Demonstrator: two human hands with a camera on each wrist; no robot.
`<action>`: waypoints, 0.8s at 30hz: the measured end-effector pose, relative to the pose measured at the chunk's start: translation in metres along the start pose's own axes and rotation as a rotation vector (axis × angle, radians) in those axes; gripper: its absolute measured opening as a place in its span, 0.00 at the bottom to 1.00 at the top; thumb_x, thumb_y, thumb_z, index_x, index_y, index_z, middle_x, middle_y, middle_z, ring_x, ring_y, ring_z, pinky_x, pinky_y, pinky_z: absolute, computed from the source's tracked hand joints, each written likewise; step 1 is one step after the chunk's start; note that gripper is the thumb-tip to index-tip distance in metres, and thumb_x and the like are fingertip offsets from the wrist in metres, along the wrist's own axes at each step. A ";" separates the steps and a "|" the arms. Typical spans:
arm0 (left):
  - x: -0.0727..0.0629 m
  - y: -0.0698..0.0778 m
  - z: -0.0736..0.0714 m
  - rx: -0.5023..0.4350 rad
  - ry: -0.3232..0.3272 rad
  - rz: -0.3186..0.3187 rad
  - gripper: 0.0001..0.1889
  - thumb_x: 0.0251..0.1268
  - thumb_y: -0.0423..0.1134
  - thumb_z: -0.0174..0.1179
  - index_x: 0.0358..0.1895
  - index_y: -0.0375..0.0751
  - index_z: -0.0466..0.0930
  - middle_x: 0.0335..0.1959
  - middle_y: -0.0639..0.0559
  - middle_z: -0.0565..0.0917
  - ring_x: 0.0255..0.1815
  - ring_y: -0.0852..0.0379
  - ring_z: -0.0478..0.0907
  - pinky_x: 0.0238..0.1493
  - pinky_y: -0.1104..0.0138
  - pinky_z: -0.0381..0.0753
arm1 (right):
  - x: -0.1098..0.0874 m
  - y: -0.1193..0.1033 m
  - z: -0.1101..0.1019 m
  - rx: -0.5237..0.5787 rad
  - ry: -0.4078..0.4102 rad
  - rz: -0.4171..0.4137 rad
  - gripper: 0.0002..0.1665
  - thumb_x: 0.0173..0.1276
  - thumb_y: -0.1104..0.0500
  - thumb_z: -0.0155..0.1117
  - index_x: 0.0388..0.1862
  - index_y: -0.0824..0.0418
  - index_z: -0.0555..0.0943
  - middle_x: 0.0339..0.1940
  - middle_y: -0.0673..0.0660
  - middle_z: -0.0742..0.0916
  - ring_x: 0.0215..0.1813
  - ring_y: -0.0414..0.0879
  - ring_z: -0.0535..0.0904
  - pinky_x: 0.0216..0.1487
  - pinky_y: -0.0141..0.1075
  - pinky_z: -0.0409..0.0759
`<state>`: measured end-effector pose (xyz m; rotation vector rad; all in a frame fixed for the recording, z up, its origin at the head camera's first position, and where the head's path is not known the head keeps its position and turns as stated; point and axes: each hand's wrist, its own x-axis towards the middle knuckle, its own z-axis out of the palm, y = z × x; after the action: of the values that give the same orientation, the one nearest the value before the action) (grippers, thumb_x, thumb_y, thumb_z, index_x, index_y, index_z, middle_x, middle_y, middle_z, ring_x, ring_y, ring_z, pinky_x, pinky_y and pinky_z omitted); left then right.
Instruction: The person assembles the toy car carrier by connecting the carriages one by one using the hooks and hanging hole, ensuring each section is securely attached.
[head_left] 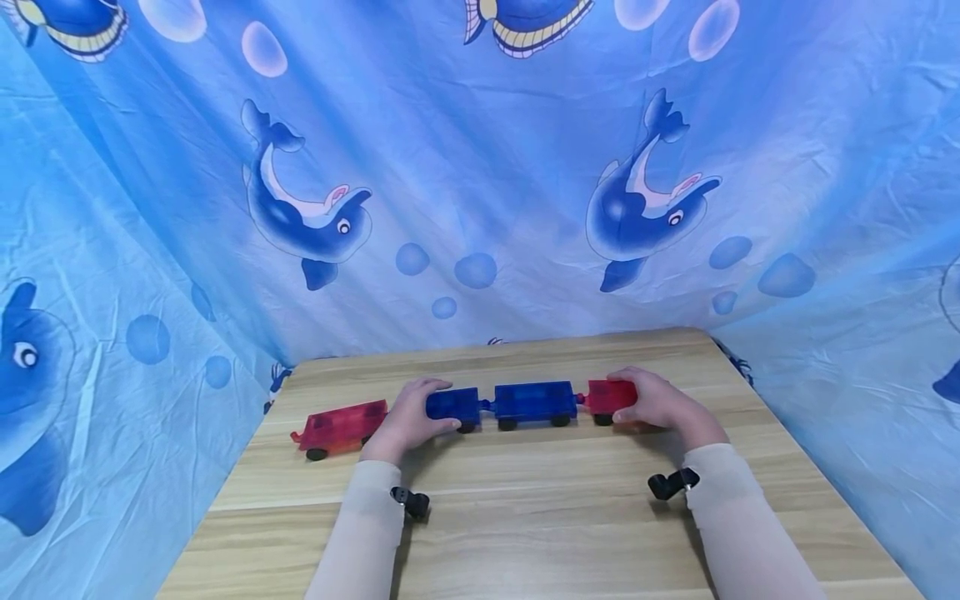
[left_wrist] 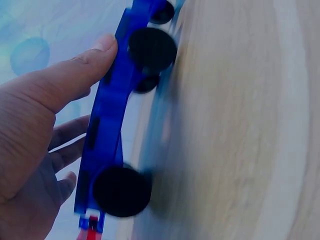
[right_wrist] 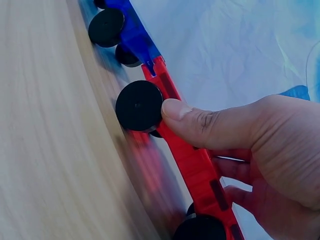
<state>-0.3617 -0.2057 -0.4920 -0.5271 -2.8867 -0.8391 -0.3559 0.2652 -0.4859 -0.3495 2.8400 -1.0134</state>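
Four translucent toy train cars with black wheels stand in a row across the table in the head view. My left hand [head_left: 405,421] grips a blue train car [left_wrist: 107,125] from above, thumb on the near side and fingers on the far side. At the right end, my right hand [head_left: 656,400] holds a red train car [right_wrist: 192,165] by its sides, thumb close to a wheel [right_wrist: 140,106]. Between them sits another blue train car [head_left: 534,400], joined to both by small couplings. Left of my left hand is a second red train car [head_left: 341,425], slightly angled; its coupling meets the blue car in the left wrist view.
The row stands toward the back of a wood-grain table [head_left: 525,525]. Behind and at both sides hangs a blue curtain [head_left: 480,208] printed with dolphins and bubbles. A small black camera [head_left: 410,503] is strapped at each wrist over light sleeves.
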 end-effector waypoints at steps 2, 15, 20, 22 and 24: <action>-0.001 -0.003 -0.001 0.003 0.003 -0.008 0.41 0.56 0.55 0.80 0.74 0.51 0.76 0.74 0.49 0.73 0.77 0.41 0.63 0.73 0.41 0.67 | -0.001 0.003 -0.002 0.003 0.001 0.008 0.49 0.59 0.57 0.84 0.77 0.61 0.71 0.70 0.67 0.77 0.63 0.64 0.76 0.62 0.61 0.78; -0.004 -0.011 -0.006 -0.086 -0.038 -0.070 0.34 0.58 0.49 0.80 0.69 0.53 0.80 0.70 0.50 0.76 0.73 0.43 0.71 0.71 0.43 0.71 | 0.000 0.013 -0.008 0.010 -0.006 0.053 0.50 0.59 0.55 0.84 0.78 0.59 0.70 0.72 0.69 0.75 0.65 0.66 0.73 0.64 0.64 0.75; -0.005 -0.011 -0.007 -0.102 -0.047 -0.085 0.34 0.58 0.49 0.79 0.69 0.51 0.81 0.69 0.49 0.76 0.73 0.42 0.70 0.72 0.43 0.70 | -0.001 0.014 -0.009 0.012 -0.014 0.071 0.50 0.59 0.56 0.84 0.78 0.59 0.70 0.72 0.69 0.75 0.66 0.67 0.72 0.64 0.65 0.75; -0.005 -0.011 -0.006 -0.100 -0.049 -0.086 0.34 0.58 0.49 0.79 0.69 0.51 0.81 0.70 0.49 0.76 0.73 0.42 0.70 0.73 0.43 0.70 | -0.002 0.013 -0.009 0.012 -0.013 0.073 0.50 0.59 0.56 0.84 0.78 0.59 0.70 0.72 0.69 0.75 0.66 0.67 0.72 0.64 0.66 0.75; -0.005 -0.011 -0.006 -0.096 -0.049 -0.081 0.34 0.58 0.49 0.80 0.69 0.51 0.81 0.70 0.49 0.76 0.74 0.42 0.70 0.73 0.43 0.69 | -0.003 0.013 -0.009 0.009 -0.014 0.065 0.50 0.59 0.56 0.84 0.78 0.60 0.70 0.71 0.70 0.75 0.66 0.68 0.72 0.63 0.66 0.75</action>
<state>-0.3614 -0.2191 -0.4937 -0.4477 -2.9418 -0.9945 -0.3568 0.2808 -0.4873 -0.2599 2.8142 -1.0065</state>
